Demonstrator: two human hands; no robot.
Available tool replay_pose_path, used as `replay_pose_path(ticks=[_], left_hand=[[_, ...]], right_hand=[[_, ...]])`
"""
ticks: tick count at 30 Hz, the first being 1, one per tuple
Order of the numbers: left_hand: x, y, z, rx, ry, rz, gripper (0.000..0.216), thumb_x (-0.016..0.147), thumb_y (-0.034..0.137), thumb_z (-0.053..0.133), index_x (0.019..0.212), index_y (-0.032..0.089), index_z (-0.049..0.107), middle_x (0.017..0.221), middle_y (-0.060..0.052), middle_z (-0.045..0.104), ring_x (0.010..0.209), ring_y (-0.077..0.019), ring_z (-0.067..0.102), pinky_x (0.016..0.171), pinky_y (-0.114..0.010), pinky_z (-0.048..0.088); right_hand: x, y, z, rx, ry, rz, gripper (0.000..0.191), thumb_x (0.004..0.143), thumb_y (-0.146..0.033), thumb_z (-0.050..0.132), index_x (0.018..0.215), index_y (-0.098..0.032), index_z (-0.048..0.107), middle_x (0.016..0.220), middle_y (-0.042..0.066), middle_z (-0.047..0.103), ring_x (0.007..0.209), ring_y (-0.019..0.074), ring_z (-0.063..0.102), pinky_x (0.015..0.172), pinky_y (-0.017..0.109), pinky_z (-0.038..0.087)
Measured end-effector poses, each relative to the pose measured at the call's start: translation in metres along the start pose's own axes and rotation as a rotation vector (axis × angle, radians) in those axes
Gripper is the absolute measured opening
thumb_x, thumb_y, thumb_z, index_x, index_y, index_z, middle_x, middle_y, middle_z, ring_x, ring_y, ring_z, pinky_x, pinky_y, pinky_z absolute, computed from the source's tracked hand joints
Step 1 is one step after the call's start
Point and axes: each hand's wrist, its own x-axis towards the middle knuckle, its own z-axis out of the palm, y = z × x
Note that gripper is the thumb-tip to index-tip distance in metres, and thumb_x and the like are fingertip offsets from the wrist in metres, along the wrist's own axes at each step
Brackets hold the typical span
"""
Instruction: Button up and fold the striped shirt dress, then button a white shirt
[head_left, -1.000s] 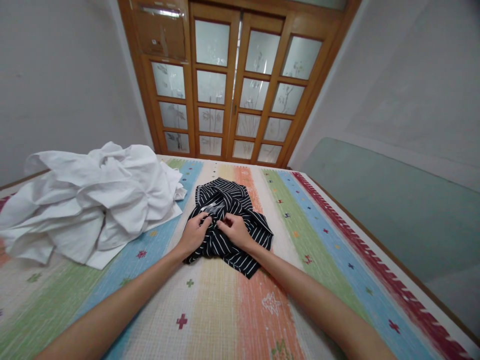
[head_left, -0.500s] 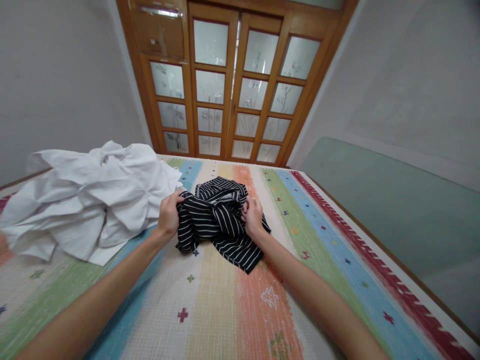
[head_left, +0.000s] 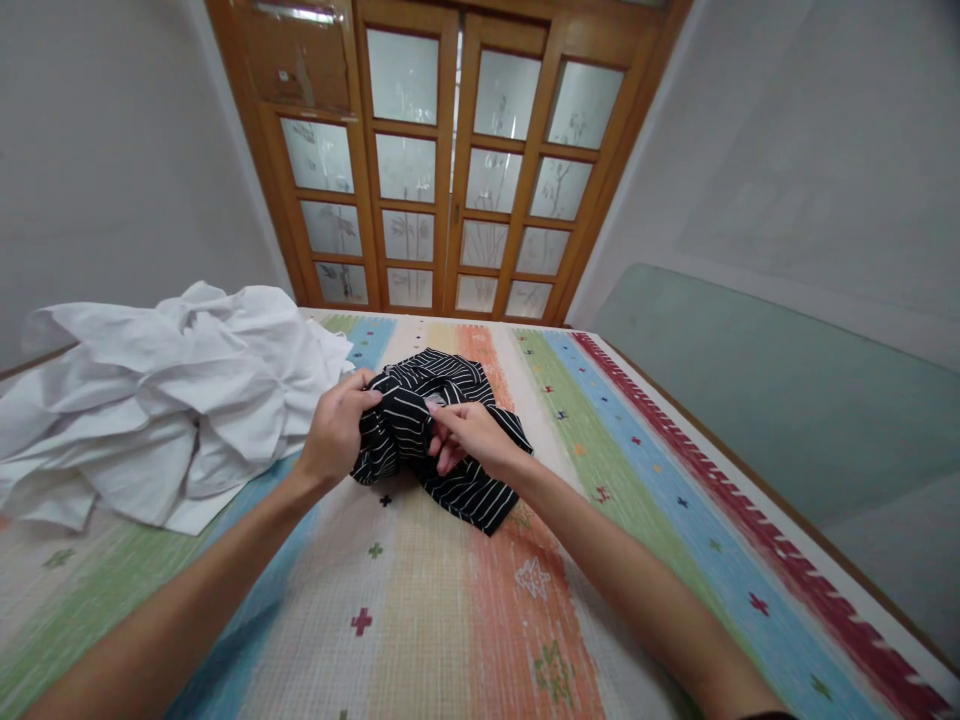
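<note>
Hands first: both are on the black-and-white striped garment (head_left: 431, 440), which lies bunched near the middle of the striped mat (head_left: 465, 610), a little toward the far end.

Left hand (head_left: 337, 432) is curled into a fist around a fold at the garment's left edge; knuckles face me, thumb on top. I read it as gripping cloth, with the bunch lifted slightly off the mat at that side.

Right hand (head_left: 469, 437) sits on the garment's middle, fingers (head_left: 442, 455) bent and pinching into the fabric beside a small pale patch, maybe a label; I cannot tell what it is. Grip looks narrow, fingertips close together on the cloth.

The two hands are near each other, a short run of striped fabric between them. The garment's lower corner trails toward me onto the orange band of the mat, flat and loose.

White cloth pile (head_left: 165, 400) sits to the left, crumpled, its near edge just beside the left hand; I cannot tell whether it touches the striped piece.

Wooden doors (head_left: 442, 170) with frosted panes stand beyond the far end of the mat. Pale green floor (head_left: 787, 420) runs along the right side.
</note>
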Motion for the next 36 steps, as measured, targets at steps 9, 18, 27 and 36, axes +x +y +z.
replay_pose_path(ticks=[9,18,27,36], left_hand=[[0.018,0.009,-0.023,0.769,-0.015,0.016,0.031,0.075,0.035,0.043,0.048,0.023,0.036,0.044,0.001,0.039,0.05,-0.0171,0.042,0.053,-0.029,0.032],[0.009,0.015,-0.013,0.704,-0.314,0.261,0.032,0.085,0.04,0.048,0.104,0.019,0.063,0.103,-0.007,0.07,0.094,-0.0222,0.064,0.086,-0.036,0.048],[0.001,0.003,0.004,0.555,-0.356,0.339,0.027,0.092,0.035,0.052,0.08,0.018,0.069,0.075,-0.002,0.069,0.065,-0.0128,0.059,0.065,-0.025,0.045],[0.0,-0.003,0.006,0.392,-0.372,0.26,0.027,0.091,0.034,0.053,0.082,0.017,0.072,0.076,-0.003,0.069,0.068,-0.0135,0.06,0.062,-0.025,0.046]], right_hand=[[-0.005,-0.01,-0.004,0.107,0.231,-0.399,0.037,0.077,-0.049,0.068,0.067,-0.019,0.049,0.056,-0.005,0.06,0.048,0.0106,0.063,0.05,0.023,0.055],[-0.011,-0.01,0.001,0.012,0.095,-0.461,0.035,0.079,-0.052,0.067,0.076,-0.018,0.058,0.068,-0.001,0.065,0.06,0.0117,0.065,0.061,0.026,0.057],[-0.011,-0.009,0.0,-0.07,0.079,-0.518,0.032,0.081,-0.048,0.066,0.074,-0.018,0.06,0.064,-0.003,0.058,0.054,0.0094,0.057,0.053,0.022,0.051],[-0.009,-0.005,-0.005,-0.334,0.19,-0.533,0.024,0.084,-0.039,0.061,0.072,-0.019,0.058,0.064,-0.002,0.06,0.057,0.0117,0.058,0.054,0.023,0.047]])
